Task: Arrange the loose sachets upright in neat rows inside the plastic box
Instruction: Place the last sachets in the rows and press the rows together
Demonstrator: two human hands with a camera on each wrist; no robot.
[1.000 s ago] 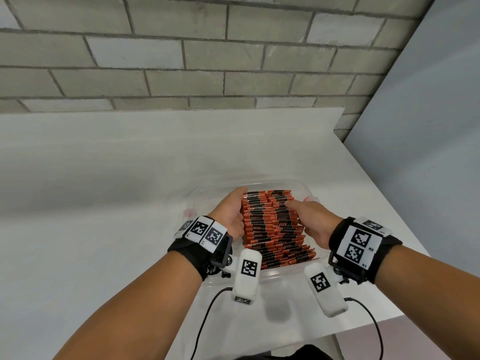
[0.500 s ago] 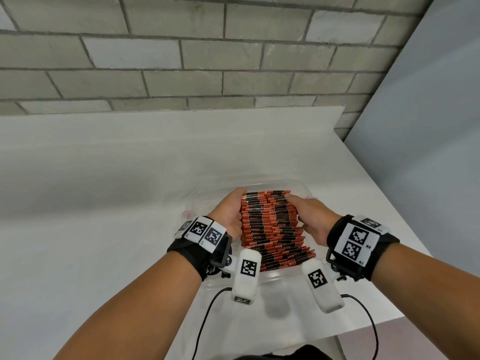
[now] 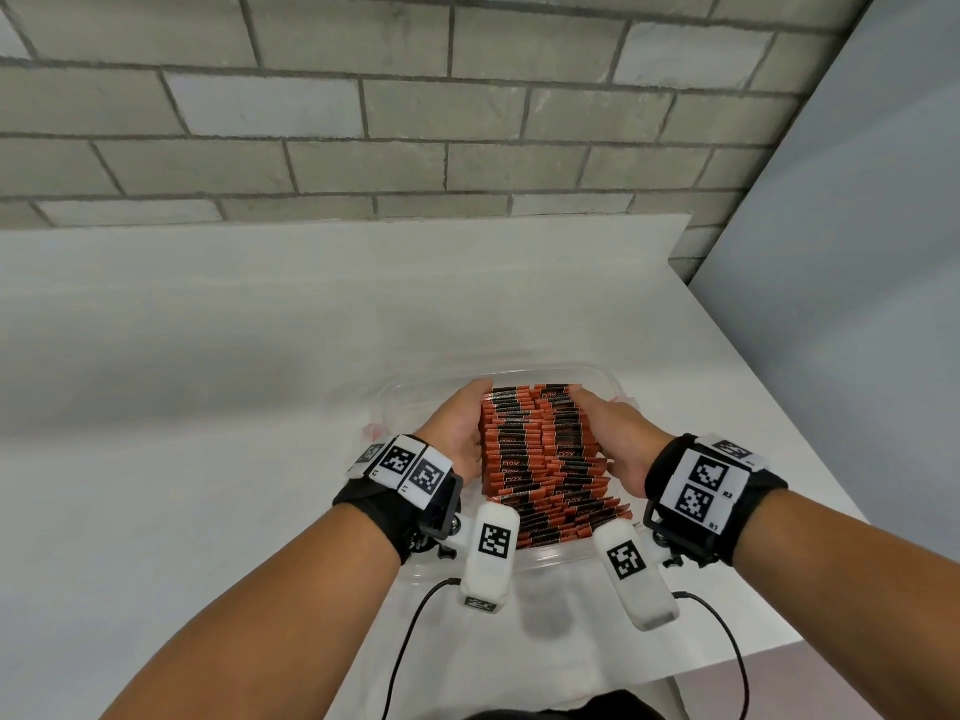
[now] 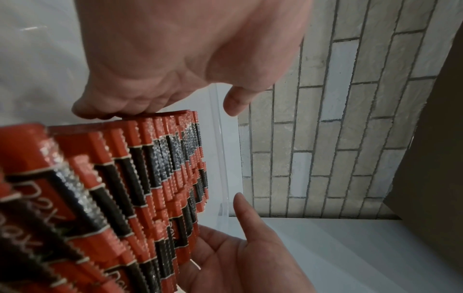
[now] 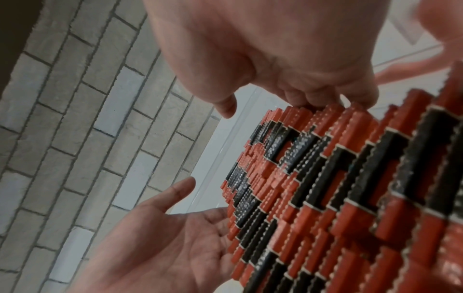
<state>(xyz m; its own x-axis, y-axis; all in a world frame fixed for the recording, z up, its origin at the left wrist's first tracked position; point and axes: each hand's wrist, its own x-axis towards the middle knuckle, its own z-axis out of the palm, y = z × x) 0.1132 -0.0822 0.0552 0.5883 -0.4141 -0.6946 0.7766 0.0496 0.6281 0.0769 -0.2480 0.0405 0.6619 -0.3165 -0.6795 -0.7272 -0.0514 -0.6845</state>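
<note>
A person presses a block of red-and-black sachets [image 3: 540, 459] between both palms inside a clear plastic box [image 3: 597, 374] on a white table [image 3: 208, 407]. The left hand [image 3: 457, 433] lies flat against the block's left side, its fingers [image 4: 105, 111] bent at the tips onto the edge of the packets, while its thumb [image 4: 235, 101] stands clear of them, close to the box's transparent far wall. The right hand [image 3: 613, 439] mirrors it on the other side, palm against the packets; its fingers reach down beside the stack and their tips are hidden, and its thumb [image 4: 248, 214] points free toward the same wall. The sachets stand on edge in packed rows between the two palms, the nearest rows leaning toward the wrists. Each wrist wears a black strap carrying coded markers [image 3: 410, 467] and a white camera pod [image 3: 491, 553]. Beyond the fingertips rises a grey brick wall [image 3: 467, 122].
</note>
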